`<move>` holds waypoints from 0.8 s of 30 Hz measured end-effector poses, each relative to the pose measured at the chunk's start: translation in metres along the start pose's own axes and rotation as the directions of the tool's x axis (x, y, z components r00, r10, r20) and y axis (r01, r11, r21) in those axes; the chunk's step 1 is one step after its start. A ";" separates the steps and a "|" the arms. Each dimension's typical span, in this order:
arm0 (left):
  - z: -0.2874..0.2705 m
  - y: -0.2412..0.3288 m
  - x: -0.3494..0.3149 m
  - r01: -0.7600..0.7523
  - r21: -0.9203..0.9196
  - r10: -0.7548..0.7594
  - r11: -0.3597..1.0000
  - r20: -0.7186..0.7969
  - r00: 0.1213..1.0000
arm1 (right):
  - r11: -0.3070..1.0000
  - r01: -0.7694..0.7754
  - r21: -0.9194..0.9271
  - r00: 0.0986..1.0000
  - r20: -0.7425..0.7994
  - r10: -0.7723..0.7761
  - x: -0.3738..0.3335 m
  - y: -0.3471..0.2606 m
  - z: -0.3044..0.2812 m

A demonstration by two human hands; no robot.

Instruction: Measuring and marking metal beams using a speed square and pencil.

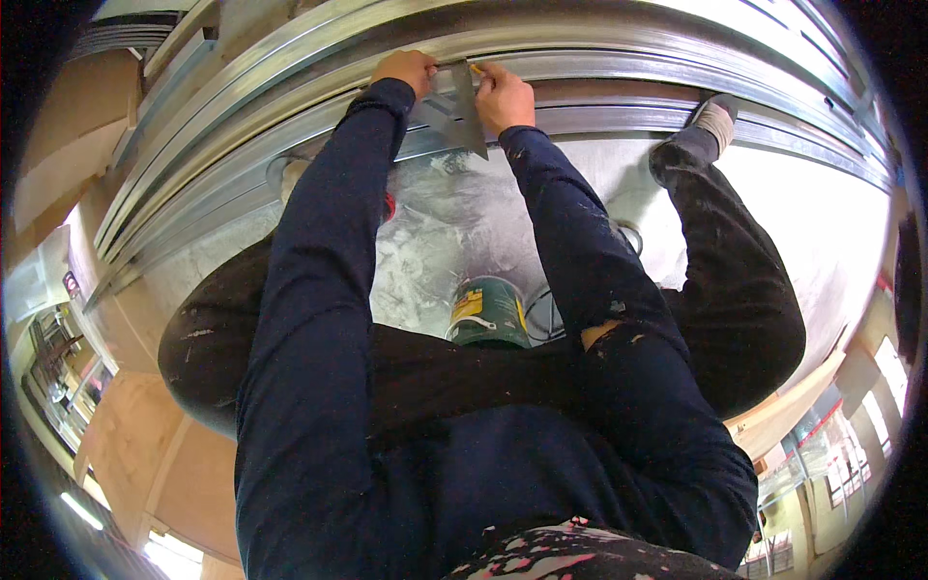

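Both my arms reach forward to a long silvery metal profile point(580, 66). A flat grey metal square point(466, 116) lies across it, its blade pointing back toward me. My left hand point(408, 71) is closed at the square's far left end, thumb and fingertips pinching it against the profile. On the square's right side, my right hand point(505, 100) is closed round a thin yellow-tipped pencil point(476, 70), the tip close to the blade's far edge. Most of the pencil is hidden by the fingers.
Several more metal profiles point(232, 101) lie side by side across the far side. A green tub point(488, 311) stands between my legs on a white-smeared board point(435, 242). A loop of dark cable point(546, 314) lies beside the tub. My right foot point(715, 126) rests against the profiles.
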State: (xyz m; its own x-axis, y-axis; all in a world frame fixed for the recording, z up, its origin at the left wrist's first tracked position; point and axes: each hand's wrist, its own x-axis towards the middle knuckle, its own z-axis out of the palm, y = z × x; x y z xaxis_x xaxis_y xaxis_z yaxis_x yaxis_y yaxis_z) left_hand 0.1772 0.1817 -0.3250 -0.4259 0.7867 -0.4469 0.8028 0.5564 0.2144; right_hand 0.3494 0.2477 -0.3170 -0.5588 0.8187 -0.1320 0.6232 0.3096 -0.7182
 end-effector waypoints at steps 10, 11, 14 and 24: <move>0.000 0.002 0.002 -0.043 0.056 0.045 0.998 -0.045 0.998 | 0.997 0.022 0.072 0.997 -0.076 -0.016 -0.001 0.000 0.007; 0.002 0.000 0.002 -0.042 0.057 0.044 0.998 -0.043 0.998 | 0.997 0.051 0.062 0.995 -0.092 -0.045 0.006 -0.001 0.007; 0.008 -0.004 0.003 -0.032 -0.012 0.031 0.999 -0.044 0.999 | 1.000 0.023 -0.012 1.000 -0.013 -0.023 0.014 -0.002 0.007; 0.006 -0.007 0.001 -0.064 0.017 0.065 0.998 -0.034 0.997 | 0.981 0.070 -0.182 0.940 0.342 -0.003 -0.024 0.018 -0.026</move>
State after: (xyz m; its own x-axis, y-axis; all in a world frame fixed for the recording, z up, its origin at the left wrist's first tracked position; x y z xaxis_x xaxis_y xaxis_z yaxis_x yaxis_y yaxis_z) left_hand 0.1741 0.1768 -0.3318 -0.3870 0.8298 -0.4020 0.8356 0.4999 0.2275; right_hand 0.3880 0.2459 -0.3090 -0.7142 0.6032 -0.3550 0.6720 0.4489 -0.5890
